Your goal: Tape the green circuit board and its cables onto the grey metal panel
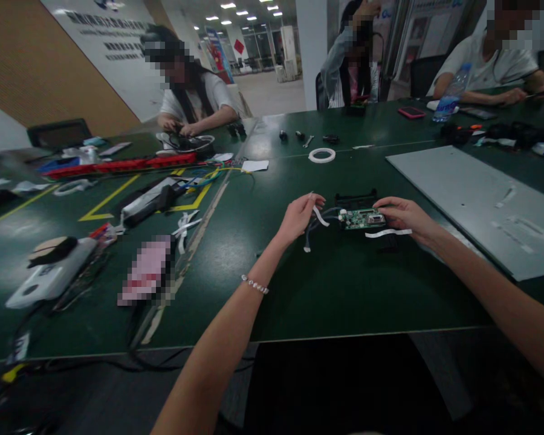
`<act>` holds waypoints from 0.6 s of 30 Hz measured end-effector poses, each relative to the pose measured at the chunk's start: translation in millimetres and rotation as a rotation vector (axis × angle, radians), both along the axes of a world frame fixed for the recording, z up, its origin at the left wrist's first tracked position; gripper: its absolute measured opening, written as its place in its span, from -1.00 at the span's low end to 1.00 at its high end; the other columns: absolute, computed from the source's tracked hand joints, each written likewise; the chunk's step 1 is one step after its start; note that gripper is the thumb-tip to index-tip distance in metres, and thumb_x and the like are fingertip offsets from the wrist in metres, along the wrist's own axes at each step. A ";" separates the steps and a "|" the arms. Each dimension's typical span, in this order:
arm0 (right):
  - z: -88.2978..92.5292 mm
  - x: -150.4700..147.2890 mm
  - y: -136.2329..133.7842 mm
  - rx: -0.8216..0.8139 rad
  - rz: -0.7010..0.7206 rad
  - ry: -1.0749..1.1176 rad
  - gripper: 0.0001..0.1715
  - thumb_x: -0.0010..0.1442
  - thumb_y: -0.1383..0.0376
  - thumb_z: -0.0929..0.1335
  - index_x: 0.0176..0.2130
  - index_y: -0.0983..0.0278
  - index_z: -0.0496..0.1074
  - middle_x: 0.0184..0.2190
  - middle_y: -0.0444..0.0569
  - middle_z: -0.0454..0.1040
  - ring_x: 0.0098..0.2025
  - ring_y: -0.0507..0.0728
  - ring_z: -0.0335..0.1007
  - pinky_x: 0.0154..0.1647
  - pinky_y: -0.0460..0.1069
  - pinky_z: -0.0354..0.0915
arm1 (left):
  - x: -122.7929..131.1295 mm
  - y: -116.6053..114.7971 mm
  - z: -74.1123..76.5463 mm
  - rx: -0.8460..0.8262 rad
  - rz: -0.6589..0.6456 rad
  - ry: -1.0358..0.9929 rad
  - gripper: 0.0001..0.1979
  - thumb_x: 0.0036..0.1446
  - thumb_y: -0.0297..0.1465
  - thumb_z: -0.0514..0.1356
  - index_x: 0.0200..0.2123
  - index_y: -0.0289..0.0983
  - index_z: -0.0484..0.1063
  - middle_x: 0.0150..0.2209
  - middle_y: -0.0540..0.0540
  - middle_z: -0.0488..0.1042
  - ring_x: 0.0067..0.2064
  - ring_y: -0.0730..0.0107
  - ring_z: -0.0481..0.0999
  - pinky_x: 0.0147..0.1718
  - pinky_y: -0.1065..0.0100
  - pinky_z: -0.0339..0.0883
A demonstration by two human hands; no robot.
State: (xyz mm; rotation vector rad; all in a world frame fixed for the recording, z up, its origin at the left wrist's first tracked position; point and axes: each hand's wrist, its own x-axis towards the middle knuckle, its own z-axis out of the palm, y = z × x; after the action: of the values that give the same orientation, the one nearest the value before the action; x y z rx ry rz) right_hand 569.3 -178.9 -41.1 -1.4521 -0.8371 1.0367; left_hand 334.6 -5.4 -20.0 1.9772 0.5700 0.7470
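Observation:
My left hand (300,216) is closed in a pinch on a short white strip of tape (321,217), whose end hangs below the fingertips. Beside it runs a dark cable (312,231) with a small white tip, leading toward a green circuit board (357,219). With fingers and thumb, my right hand (405,219) grips the board's right end. Another white strip (388,233) lies just below this hand; whether it touches the fingers I cannot tell. Behind the board is a black frame-like part (356,197), partly hidden.
A large grey panel (476,205) lies to the right. Farther back are a white tape roll (321,155), a small wrench (308,141) and a water bottle (452,93). Cables, a red strip (131,164) and a white device (52,272) fill the left. Several people sit across the table.

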 end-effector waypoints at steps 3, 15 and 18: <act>-2.1 2.9 -0.6 -0.031 0.031 -0.090 -0.60 -0.03 0.16 0.44 -0.15 0.22 0.47 -0.26 -0.06 0.51 -0.31 0.03 0.42 -0.45 -0.14 0.26 | -4.4 6.2 7.6 -0.144 0.106 -0.160 -0.64 0.30 -0.18 -0.06 -0.24 -0.27 0.43 -0.30 -0.11 0.52 -0.29 0.40 0.52 -0.28 0.35 0.38; 10.1 -1.5 -5.6 -0.042 -0.248 -1.248 -0.47 0.23 0.14 0.24 0.14 0.29 0.31 -0.28 0.08 0.53 -0.21 0.25 0.44 -0.15 0.17 0.31 | -2.8 -20.3 32.0 -0.562 -0.111 -0.303 -0.62 0.27 -0.14 -0.04 -0.17 -0.25 0.45 -0.01 -0.15 0.50 0.07 0.23 0.43 0.03 0.19 0.30; 15.7 -7.9 -1.6 0.126 -0.223 -1.138 -0.59 0.23 0.15 0.24 -0.02 0.29 0.43 -0.15 0.10 0.50 -0.08 0.24 0.40 -0.03 0.17 0.28 | 0.1 -29.7 33.4 -0.552 -0.195 -0.314 -0.61 0.29 -0.16 -0.07 -0.14 -0.23 0.46 0.08 -0.12 0.44 0.15 0.19 0.35 0.09 0.14 0.24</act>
State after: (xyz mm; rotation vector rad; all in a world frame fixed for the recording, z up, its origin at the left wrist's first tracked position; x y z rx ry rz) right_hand 561.4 -180.6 -25.4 -1.9464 -1.4316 -0.1120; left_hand 334.7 -35.1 13.4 1.3505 0.3395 0.6729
